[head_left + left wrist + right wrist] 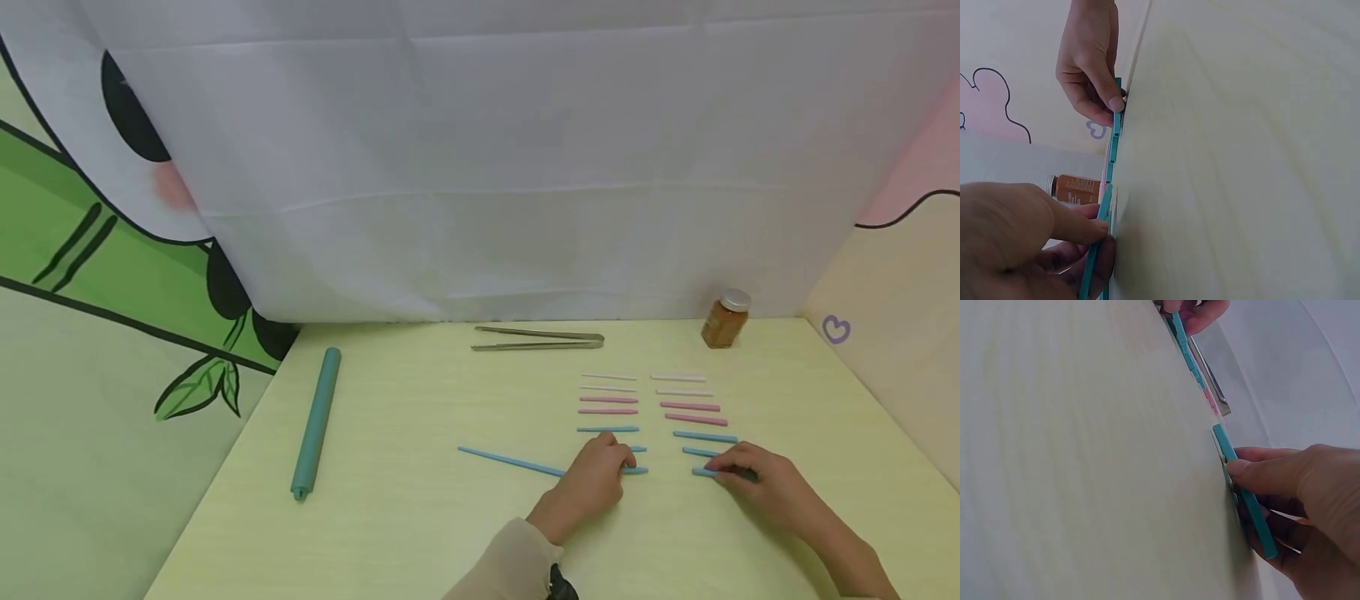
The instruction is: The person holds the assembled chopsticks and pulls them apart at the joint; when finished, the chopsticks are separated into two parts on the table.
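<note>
My left hand (588,479) pinches a slim blue stick (1090,269) between thumb and fingers, low over the pale table. My right hand (765,487) grips another blue stick (1250,503), its thumb lying along the top. In the head view the two sticks point toward each other across a gap. A longer blue stick (510,460) lies left of my left hand, which hides its right end. Beyond each hand are more blue sticks (607,429), then pink sticks (607,411) and white sticks (681,378), set out in two columns.
A teal cylinder (317,425) lies near the table's left side. Metal tongs (536,339) lie at the back. A brown jar with a silver lid (726,319) stands at the back right. A white cloth (525,167) hangs behind the table (390,533).
</note>
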A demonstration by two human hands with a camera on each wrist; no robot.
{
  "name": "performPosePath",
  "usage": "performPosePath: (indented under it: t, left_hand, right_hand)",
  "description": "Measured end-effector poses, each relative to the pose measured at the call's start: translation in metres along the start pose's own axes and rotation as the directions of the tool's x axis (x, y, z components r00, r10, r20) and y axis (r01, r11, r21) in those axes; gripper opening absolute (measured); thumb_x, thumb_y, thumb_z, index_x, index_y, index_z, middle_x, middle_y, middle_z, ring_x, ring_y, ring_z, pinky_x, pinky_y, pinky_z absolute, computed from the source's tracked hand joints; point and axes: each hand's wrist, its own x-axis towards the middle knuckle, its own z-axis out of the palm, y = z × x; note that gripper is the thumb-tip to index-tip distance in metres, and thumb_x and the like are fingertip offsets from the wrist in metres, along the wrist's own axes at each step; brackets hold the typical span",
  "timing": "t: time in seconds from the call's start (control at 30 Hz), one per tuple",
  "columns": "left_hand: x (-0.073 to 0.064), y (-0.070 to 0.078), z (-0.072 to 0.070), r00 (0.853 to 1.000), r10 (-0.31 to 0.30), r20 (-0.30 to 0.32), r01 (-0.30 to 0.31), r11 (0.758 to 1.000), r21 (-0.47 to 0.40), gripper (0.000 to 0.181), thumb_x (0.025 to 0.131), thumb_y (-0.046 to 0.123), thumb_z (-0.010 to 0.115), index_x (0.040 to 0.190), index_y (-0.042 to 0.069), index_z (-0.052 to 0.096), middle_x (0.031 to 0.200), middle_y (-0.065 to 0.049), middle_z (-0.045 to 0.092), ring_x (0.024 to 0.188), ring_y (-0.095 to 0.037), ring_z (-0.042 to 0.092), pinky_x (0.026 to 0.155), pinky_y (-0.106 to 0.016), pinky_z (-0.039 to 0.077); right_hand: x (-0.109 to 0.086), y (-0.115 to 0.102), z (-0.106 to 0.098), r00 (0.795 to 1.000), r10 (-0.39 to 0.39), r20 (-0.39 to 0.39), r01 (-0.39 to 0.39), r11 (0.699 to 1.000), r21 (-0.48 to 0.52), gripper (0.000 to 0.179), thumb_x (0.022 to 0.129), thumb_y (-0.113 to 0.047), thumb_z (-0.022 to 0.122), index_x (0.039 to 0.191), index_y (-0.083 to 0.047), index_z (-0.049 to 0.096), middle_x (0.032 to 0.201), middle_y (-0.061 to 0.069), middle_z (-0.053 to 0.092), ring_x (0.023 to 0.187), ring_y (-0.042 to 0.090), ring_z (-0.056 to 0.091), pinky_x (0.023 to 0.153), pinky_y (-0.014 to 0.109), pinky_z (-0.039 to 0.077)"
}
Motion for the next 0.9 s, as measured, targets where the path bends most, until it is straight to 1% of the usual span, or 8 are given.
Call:
performPosePath:
  t: [0.2, 0.33, 0.47, 0.67, 0.9]
  left_hand:
    - [0.0013, 0.0058, -0.0003, 0.999, -0.046, -0.014, 0.047, 0.998, 0.052, 0.025, 0.086, 0.004, 0.066, 0.104, 0.020, 0.071, 0.092, 0.007, 0.055, 0.082, -0.006, 0.049, 0.077, -0.015, 0.044]
    - [0.0013, 0.0070, 0.0034, 0.998, -0.057, -0.033, 0.060, 0.995, 0.078, 0.026, 0.084, 0.004, 0.068, 0.102, 0.022, 0.070, 0.092, 0.008, 0.054, 0.080, -0.007, 0.046, 0.073, -0.016, 0.043]
    - [0.0011, 0.0077, 0.0050, 0.998, -0.045, -0.050, 0.049, 0.996, 0.079, 0.026, 0.082, 0.003, 0.069, 0.101, 0.022, 0.070, 0.090, 0.008, 0.054, 0.079, -0.007, 0.045, 0.071, -0.016, 0.042]
    - [0.0019, 0.0073, 0.0074, 0.999, -0.029, -0.044, 0.033, 0.996, 0.082, 0.028, 0.082, 0.002, 0.068, 0.103, 0.022, 0.069, 0.092, 0.008, 0.053, 0.078, -0.007, 0.042, 0.071, -0.016, 0.041]
    - [0.0025, 0.0082, 0.0069, 0.999, -0.010, -0.044, 0.014, 0.995, 0.100, 0.029, 0.082, 0.002, 0.068, 0.104, 0.022, 0.069, 0.092, 0.008, 0.053, 0.078, -0.007, 0.042, 0.070, -0.014, 0.039]
  right_hand:
    - [0.0005, 0.0000, -0.0003, 1.000, -0.022, 0.006, 0.022, 1.000, -0.010, 0.029, 0.071, 0.003, 0.078, 0.086, -0.022, 0.074, 0.082, -0.015, 0.060, 0.071, -0.007, 0.045, 0.059, 0.015, 0.039]
    - [0.0002, -0.0008, 0.0002, 0.999, -0.049, -0.005, 0.049, 0.999, 0.005, 0.030, 0.070, 0.004, 0.078, 0.086, -0.020, 0.074, 0.082, -0.014, 0.060, 0.070, -0.007, 0.045, 0.059, 0.012, 0.036]
    - [-0.0005, -0.0021, 0.0009, 0.997, -0.076, -0.024, 0.076, 0.997, 0.011, 0.031, 0.068, 0.006, 0.079, 0.085, -0.020, 0.074, 0.081, -0.013, 0.060, 0.070, -0.007, 0.045, 0.059, 0.010, 0.034]
    - [-0.0010, -0.0026, 0.0014, 0.997, -0.076, -0.032, 0.076, 0.997, 0.015, 0.031, 0.067, 0.006, 0.079, 0.085, -0.020, 0.075, 0.081, -0.013, 0.061, 0.070, -0.007, 0.045, 0.059, 0.010, 0.034]
    - [-0.0007, -0.0025, 0.0002, 0.997, -0.074, -0.032, 0.074, 0.997, 0.007, 0.031, 0.067, 0.006, 0.079, 0.084, -0.020, 0.076, 0.079, -0.014, 0.059, 0.068, -0.007, 0.043, 0.058, 0.010, 0.033]
